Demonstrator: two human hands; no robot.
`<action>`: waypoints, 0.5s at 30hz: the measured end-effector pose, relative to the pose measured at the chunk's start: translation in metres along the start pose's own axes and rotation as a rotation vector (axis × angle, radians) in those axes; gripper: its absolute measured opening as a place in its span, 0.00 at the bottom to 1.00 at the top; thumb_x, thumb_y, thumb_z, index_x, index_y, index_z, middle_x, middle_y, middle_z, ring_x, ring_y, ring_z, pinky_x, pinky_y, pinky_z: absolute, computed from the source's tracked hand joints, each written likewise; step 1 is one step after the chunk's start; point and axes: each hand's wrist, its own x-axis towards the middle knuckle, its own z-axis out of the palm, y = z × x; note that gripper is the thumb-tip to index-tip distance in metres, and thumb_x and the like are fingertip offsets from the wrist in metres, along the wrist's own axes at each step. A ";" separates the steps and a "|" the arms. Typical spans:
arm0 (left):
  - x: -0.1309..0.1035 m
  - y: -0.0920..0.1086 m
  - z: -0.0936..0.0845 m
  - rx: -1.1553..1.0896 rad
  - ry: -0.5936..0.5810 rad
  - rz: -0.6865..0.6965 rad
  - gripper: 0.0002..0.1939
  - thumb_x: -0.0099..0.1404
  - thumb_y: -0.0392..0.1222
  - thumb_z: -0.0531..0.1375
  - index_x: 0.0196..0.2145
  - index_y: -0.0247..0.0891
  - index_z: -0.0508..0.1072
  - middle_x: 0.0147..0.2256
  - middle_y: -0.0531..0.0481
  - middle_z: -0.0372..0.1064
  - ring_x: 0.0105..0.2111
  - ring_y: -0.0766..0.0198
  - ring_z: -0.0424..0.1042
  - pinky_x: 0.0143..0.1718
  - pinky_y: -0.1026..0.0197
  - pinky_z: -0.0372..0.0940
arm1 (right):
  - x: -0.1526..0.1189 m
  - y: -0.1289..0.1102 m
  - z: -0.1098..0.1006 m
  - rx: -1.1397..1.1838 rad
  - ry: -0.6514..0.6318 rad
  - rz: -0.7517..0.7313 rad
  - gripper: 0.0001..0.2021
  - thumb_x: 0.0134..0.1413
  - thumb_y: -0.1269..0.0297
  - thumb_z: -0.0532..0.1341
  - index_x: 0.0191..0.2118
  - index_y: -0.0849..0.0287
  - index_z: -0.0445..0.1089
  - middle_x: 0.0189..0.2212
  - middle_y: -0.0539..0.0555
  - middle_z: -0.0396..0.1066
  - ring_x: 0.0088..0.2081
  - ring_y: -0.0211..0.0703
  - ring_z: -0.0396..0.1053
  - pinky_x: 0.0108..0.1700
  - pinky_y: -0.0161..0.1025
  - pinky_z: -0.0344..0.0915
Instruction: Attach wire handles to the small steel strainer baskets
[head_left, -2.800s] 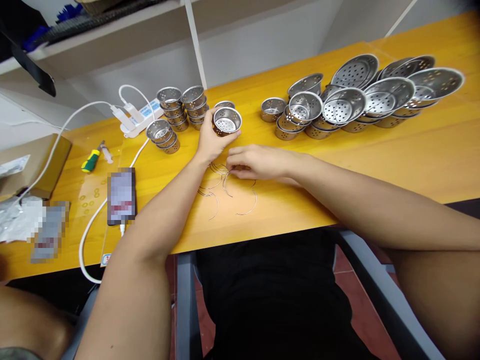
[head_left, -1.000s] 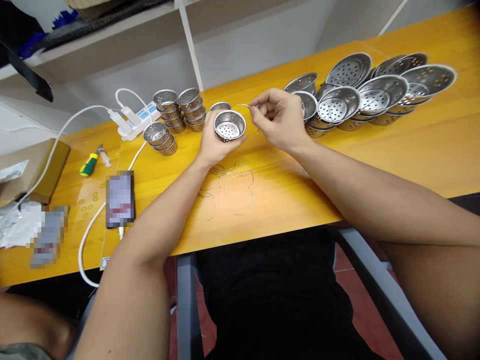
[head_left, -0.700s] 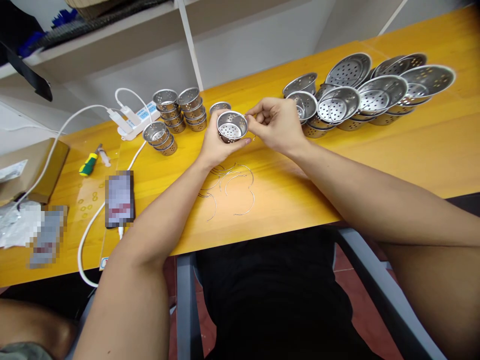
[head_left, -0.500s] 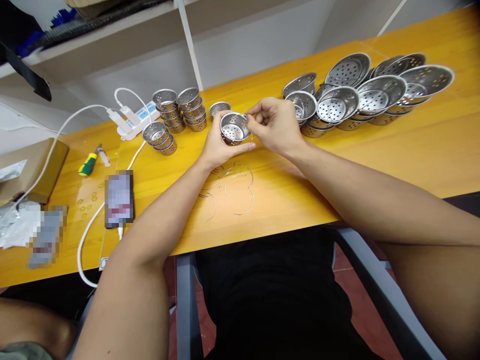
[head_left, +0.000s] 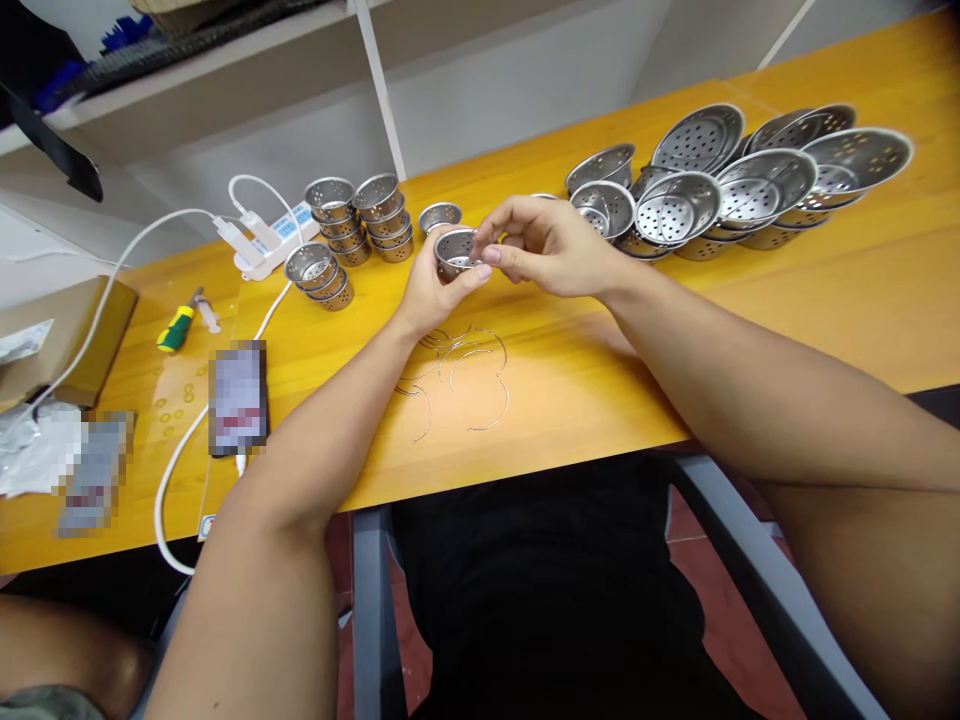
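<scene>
The left hand (head_left: pixel 429 290) is closed around a small perforated metal cup (head_left: pixel 454 252), gripping its wall from below and behind so that the open mouth faces up and toward the camera. The cup is held clear of the yellow surface (head_left: pixel 570 390), just in front of the stacked cups behind it. That grip appears meant to steady the rim for the other hand.

The right hand (head_left: pixel 544 245) lies against the cup's right side, fingers pinched together at the rim, thumb and forefinger overlapping the mouth. It probably holds a thin wire piece, but the fingers hide it and this cannot be confirmed.

The two hands meet at the cup, which sits between them. Loose curved wire handles (head_left: pixel 461 370) lie on the surface directly below, near the left wrist, within short reach. Stacks of small cups (head_left: pixel 360 222) stand to the left rear; larger perforated strainers (head_left: pixel 720 190) are banked to the right.
</scene>
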 end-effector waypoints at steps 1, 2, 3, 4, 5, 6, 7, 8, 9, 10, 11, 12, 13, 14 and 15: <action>0.000 0.000 0.000 0.002 -0.010 0.004 0.44 0.72 0.81 0.71 0.69 0.48 0.68 0.60 0.47 0.77 0.62 0.50 0.83 0.74 0.38 0.74 | 0.000 0.000 0.000 0.034 -0.022 0.007 0.35 0.47 0.24 0.85 0.43 0.48 0.82 0.29 0.50 0.77 0.24 0.42 0.65 0.24 0.44 0.65; 0.000 0.001 0.001 0.008 -0.021 0.006 0.45 0.71 0.80 0.72 0.70 0.48 0.67 0.60 0.46 0.77 0.62 0.50 0.83 0.74 0.38 0.73 | 0.000 0.001 0.000 0.062 -0.035 0.013 0.34 0.47 0.25 0.86 0.42 0.48 0.81 0.27 0.49 0.76 0.24 0.42 0.65 0.24 0.44 0.65; 0.000 0.003 0.002 0.017 -0.029 0.008 0.47 0.71 0.80 0.73 0.70 0.48 0.67 0.60 0.46 0.77 0.63 0.50 0.83 0.75 0.37 0.73 | 0.000 0.002 0.000 0.084 -0.040 0.016 0.34 0.47 0.26 0.87 0.41 0.48 0.81 0.26 0.49 0.75 0.24 0.42 0.65 0.24 0.44 0.65; 0.000 0.004 0.003 0.028 -0.033 0.009 0.48 0.70 0.80 0.73 0.70 0.47 0.66 0.61 0.45 0.76 0.63 0.49 0.82 0.75 0.36 0.73 | 0.000 0.002 0.001 0.100 -0.041 0.022 0.33 0.47 0.28 0.88 0.40 0.49 0.80 0.26 0.48 0.74 0.24 0.42 0.65 0.24 0.44 0.65; 0.000 0.005 0.004 0.041 -0.034 0.009 0.49 0.70 0.79 0.74 0.71 0.47 0.65 0.61 0.45 0.76 0.64 0.49 0.82 0.76 0.35 0.72 | 0.000 0.003 0.001 0.112 -0.039 0.029 0.33 0.47 0.29 0.88 0.40 0.49 0.80 0.25 0.48 0.74 0.24 0.42 0.66 0.24 0.44 0.65; 0.000 0.006 0.005 0.053 -0.032 0.007 0.49 0.70 0.79 0.74 0.71 0.46 0.64 0.61 0.44 0.76 0.64 0.48 0.82 0.76 0.35 0.72 | 0.000 0.003 0.001 0.123 -0.036 0.038 0.33 0.46 0.30 0.89 0.40 0.49 0.79 0.25 0.48 0.74 0.23 0.42 0.66 0.24 0.43 0.65; 0.000 0.006 0.006 0.066 -0.029 0.003 0.48 0.70 0.78 0.74 0.71 0.46 0.64 0.62 0.43 0.76 0.63 0.48 0.82 0.76 0.34 0.73 | 0.001 0.003 0.001 0.132 -0.035 0.048 0.33 0.45 0.30 0.89 0.39 0.49 0.79 0.25 0.48 0.74 0.23 0.42 0.66 0.23 0.43 0.65; 0.000 0.007 0.006 0.077 -0.028 -0.001 0.48 0.71 0.78 0.73 0.71 0.46 0.63 0.62 0.43 0.75 0.63 0.48 0.82 0.76 0.34 0.73 | 0.001 0.003 0.001 0.139 -0.036 0.057 0.33 0.45 0.31 0.90 0.39 0.50 0.79 0.25 0.48 0.74 0.23 0.42 0.66 0.23 0.43 0.65; 0.000 0.007 0.006 0.087 -0.029 -0.005 0.47 0.72 0.77 0.73 0.71 0.45 0.63 0.62 0.43 0.75 0.63 0.48 0.82 0.76 0.34 0.73 | 0.001 0.003 0.001 0.141 -0.037 0.065 0.33 0.45 0.31 0.90 0.39 0.50 0.79 0.25 0.48 0.74 0.23 0.42 0.66 0.23 0.43 0.64; 0.000 0.007 0.006 0.098 -0.032 -0.010 0.46 0.73 0.76 0.73 0.71 0.45 0.63 0.62 0.42 0.75 0.64 0.48 0.82 0.76 0.34 0.73 | 0.002 0.002 0.000 0.141 -0.038 0.070 0.33 0.45 0.31 0.90 0.39 0.50 0.79 0.25 0.48 0.75 0.23 0.41 0.66 0.23 0.42 0.64; 0.000 0.006 0.006 0.109 -0.036 -0.016 0.46 0.73 0.75 0.72 0.72 0.45 0.62 0.62 0.42 0.75 0.64 0.48 0.82 0.76 0.34 0.72 | 0.002 0.002 0.000 0.136 -0.039 0.071 0.33 0.45 0.31 0.90 0.38 0.50 0.79 0.24 0.48 0.75 0.23 0.41 0.66 0.23 0.42 0.64; 0.000 0.006 0.005 0.119 -0.040 -0.020 0.45 0.74 0.74 0.72 0.72 0.46 0.62 0.63 0.42 0.74 0.65 0.48 0.81 0.77 0.34 0.71 | 0.002 0.001 0.000 0.128 -0.042 0.071 0.33 0.45 0.30 0.89 0.38 0.50 0.79 0.24 0.48 0.75 0.23 0.41 0.66 0.23 0.42 0.63; 0.000 0.006 0.005 0.127 -0.044 -0.023 0.45 0.74 0.74 0.72 0.72 0.46 0.61 0.63 0.42 0.74 0.66 0.47 0.81 0.77 0.33 0.71 | 0.002 0.000 0.000 0.118 -0.048 0.072 0.33 0.45 0.30 0.89 0.37 0.50 0.79 0.24 0.48 0.74 0.23 0.41 0.66 0.23 0.42 0.63; -0.001 0.006 0.005 0.134 -0.046 -0.025 0.45 0.75 0.73 0.72 0.72 0.46 0.61 0.63 0.41 0.74 0.66 0.47 0.80 0.78 0.33 0.70 | 0.002 0.000 -0.001 0.107 -0.054 0.074 0.33 0.45 0.29 0.89 0.37 0.50 0.79 0.23 0.48 0.74 0.22 0.41 0.66 0.23 0.42 0.63; -0.001 0.006 0.005 0.137 -0.049 -0.025 0.44 0.75 0.72 0.72 0.72 0.46 0.61 0.63 0.41 0.74 0.67 0.47 0.80 0.78 0.33 0.70 | 0.002 -0.001 -0.001 0.097 -0.060 0.079 0.34 0.45 0.28 0.88 0.37 0.50 0.79 0.23 0.48 0.74 0.22 0.41 0.66 0.23 0.42 0.63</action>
